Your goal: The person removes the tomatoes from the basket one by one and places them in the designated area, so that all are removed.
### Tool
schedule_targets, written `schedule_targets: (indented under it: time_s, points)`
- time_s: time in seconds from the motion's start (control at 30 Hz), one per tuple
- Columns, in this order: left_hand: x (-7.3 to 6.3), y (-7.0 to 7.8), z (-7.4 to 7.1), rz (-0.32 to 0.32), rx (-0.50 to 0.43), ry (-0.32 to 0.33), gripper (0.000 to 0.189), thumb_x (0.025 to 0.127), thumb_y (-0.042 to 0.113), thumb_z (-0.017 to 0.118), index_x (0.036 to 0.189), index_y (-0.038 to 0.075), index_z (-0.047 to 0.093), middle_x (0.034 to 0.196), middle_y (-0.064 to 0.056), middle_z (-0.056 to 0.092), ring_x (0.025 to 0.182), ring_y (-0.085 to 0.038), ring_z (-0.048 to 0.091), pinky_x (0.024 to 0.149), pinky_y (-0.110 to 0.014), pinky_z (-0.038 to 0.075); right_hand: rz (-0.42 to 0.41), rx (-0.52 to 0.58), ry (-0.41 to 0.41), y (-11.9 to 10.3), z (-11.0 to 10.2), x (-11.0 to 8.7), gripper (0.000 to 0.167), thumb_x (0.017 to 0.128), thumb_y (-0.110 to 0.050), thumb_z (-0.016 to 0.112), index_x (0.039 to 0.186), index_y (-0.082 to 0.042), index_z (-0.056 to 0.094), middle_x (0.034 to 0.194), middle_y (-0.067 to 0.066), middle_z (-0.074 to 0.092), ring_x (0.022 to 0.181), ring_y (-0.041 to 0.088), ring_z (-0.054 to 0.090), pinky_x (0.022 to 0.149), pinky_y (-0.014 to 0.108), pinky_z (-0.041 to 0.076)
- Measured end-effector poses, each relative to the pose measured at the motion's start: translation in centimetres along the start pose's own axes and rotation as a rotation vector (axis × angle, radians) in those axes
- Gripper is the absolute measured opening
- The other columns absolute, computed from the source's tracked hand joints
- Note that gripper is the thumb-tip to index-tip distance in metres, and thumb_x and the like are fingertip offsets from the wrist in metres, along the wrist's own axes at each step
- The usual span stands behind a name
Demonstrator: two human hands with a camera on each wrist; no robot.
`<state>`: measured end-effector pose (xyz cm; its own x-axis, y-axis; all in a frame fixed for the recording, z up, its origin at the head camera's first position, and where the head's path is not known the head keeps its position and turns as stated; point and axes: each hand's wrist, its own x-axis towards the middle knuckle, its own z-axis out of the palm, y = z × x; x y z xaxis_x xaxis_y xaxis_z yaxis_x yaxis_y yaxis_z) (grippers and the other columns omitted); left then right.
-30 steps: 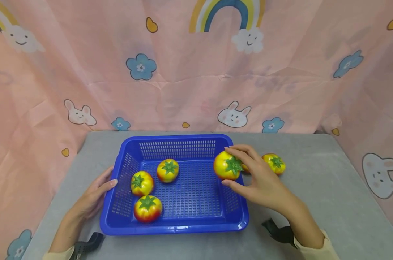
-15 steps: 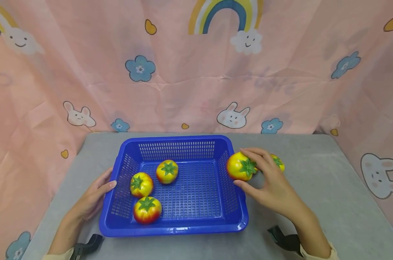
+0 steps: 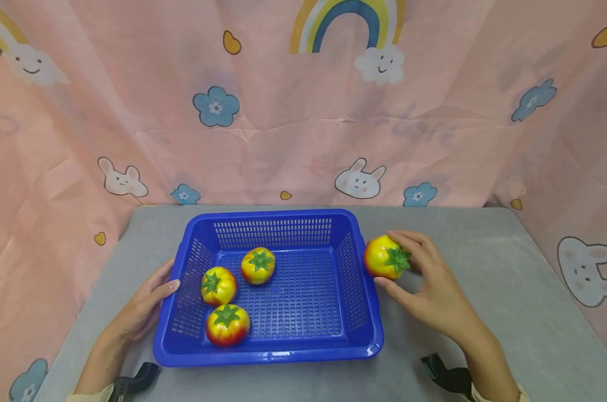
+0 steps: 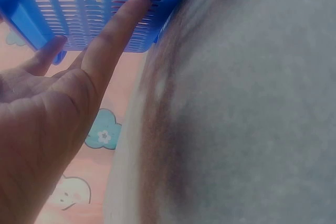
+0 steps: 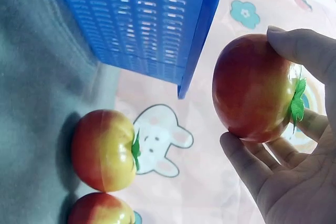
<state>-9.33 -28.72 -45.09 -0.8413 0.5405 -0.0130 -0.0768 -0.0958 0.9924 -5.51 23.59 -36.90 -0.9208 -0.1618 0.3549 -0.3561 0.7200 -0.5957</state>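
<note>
My right hand [image 3: 434, 285] pinches a yellow-red toy tomato [image 3: 385, 258] between thumb and fingertips, just outside the basket's right rim. In the right wrist view the held tomato [image 5: 254, 87] is off the table, its green leafy top towards the palm. At the left side of the blue plastic basket [image 3: 275, 356], my left hand [image 3: 142, 301] has its thumb on the rim and fingers against the outer wall, seen also in the left wrist view [image 4: 79, 87]. Inside lie three similar tomatoes: one farther back [image 3: 258, 266], one left [image 3: 219, 286], one in front [image 3: 228, 325].
In the right wrist view, a tomato [image 5: 105, 150] and another partly cut off [image 5: 100, 211] rest on the table; my right hand hides them in the head view. Grey table [image 3: 524, 312] extends right of the hand. A pink printed curtain [image 3: 283, 139] closes off the back and sides.
My right hand has carried its tomato rightward, from over the basket's right side to outside the rim. The tomatoes seen behind it have become hidden. The left hand and basket have stayed put.
</note>
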Motion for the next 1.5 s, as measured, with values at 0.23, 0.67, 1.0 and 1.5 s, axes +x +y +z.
schedule_targets:
  time_s: [0.23,0.67,1.0,1.5]
  points:
    - [-0.1,0.1,-0.1,0.008,-0.029,-0.005,0.053,0.113,0.009,0.030,0.163,0.026,0.025,0.148,0.015,0.058,0.127,-0.011,0.068,0.098,-0.035,0.062,0.003,0.014,0.022,1.1,-0.4,0.0,0.081,0.083,-0.011,0.090,0.155,-0.016,0.053,0.148,0.014,0.052,0.123,0.032,0.058,0.095,-0.002,0.036]
    - [0.0,0.1,0.0,0.002,-0.004,0.000,0.055,0.113,0.009,0.031,0.166,0.021,0.021,0.149,0.016,0.057,0.128,-0.009,0.067,0.099,-0.034,0.062,0.101,0.011,0.040,3.1,-1.3,-0.2,0.079,0.083,-0.008,0.089,0.153,-0.008,0.052,0.148,0.023,0.048,0.130,0.048,0.052,0.094,0.082,0.048]
    - [0.0,0.0,-0.1,-0.002,0.009,0.005,0.056,0.113,0.009,0.031,0.167,0.018,0.017,0.149,0.016,0.056,0.128,-0.009,0.066,0.099,-0.034,0.062,0.122,-0.019,0.057,4.8,-2.0,-0.2,0.080,0.083,-0.007,0.089,0.153,-0.006,0.049,0.148,0.026,0.048,0.132,0.051,0.050,0.092,0.083,0.045]
    - [0.0,-0.1,0.1,0.003,0.003,0.000,0.054,0.113,0.009,0.031,0.165,0.021,0.021,0.149,0.015,0.055,0.129,-0.009,0.066,0.099,-0.034,0.062,0.185,-0.039,0.078,7.5,-3.0,-0.6,0.080,0.087,-0.008,0.086,0.156,-0.006,0.045,0.150,0.027,0.044,0.132,0.050,0.046,0.092,0.083,0.046]
